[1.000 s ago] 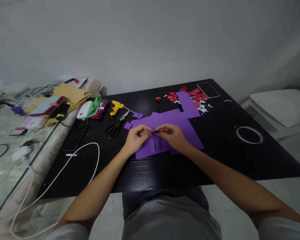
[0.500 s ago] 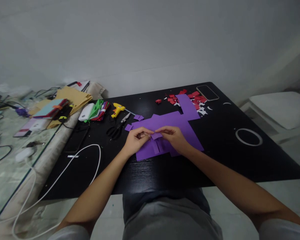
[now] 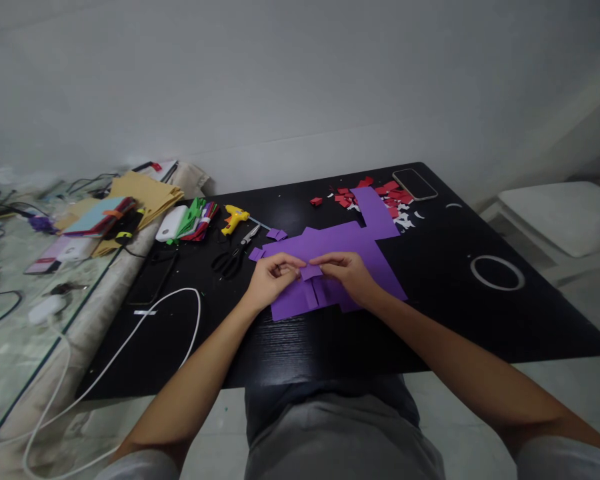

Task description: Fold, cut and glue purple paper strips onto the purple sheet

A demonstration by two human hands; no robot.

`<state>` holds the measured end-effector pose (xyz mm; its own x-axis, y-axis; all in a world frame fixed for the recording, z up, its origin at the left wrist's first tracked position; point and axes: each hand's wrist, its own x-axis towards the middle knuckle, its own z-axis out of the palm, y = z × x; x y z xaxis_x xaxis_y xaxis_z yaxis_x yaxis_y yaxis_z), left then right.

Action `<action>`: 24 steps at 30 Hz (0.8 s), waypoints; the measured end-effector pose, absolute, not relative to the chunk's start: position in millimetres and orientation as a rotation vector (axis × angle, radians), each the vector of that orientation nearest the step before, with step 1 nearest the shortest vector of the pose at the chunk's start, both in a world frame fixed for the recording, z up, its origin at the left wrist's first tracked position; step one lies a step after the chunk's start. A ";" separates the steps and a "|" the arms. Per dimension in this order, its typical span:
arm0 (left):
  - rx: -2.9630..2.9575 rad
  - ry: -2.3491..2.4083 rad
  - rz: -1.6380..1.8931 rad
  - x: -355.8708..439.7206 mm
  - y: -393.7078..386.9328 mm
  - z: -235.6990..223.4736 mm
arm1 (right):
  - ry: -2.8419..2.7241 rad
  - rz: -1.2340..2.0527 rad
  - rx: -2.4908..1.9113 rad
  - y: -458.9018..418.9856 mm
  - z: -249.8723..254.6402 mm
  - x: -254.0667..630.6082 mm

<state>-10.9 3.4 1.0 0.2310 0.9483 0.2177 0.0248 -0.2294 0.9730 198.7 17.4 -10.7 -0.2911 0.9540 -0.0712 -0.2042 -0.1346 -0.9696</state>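
Note:
A large purple paper sheet lies on the black table, with cut strips at its near edge. My left hand and my right hand meet over it. Both pinch a small purple paper piece between fingertips, just above the sheet. Several small purple squares lie to the left of the sheet.
Black scissors and a yellow glue gun lie left of the sheet. Red paper scraps and a phone sit at the far edge. A white ring lies right. A white cable loops at left.
The small purple piece between my fingers has been turned flatter and wider. Both hands stayed over the sheet's near edge; the view shifted slightly.

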 end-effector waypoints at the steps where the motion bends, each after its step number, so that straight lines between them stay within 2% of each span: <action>1: 1.505 0.962 1.160 -11.2 3.4 1.0 | -1.188 1.591 -0.970 17.8 -11.3 198.8; 8: 1.417 0.945 1.143 -9.1 6.3 -3.8 | -1.272 1.480 -0.993 19.7 -16.8 199.8; 24: 1.401 1.009 1.205 -8.9 8.9 -6.3 | -1.305 1.464 -0.899 18.0 -19.7 196.0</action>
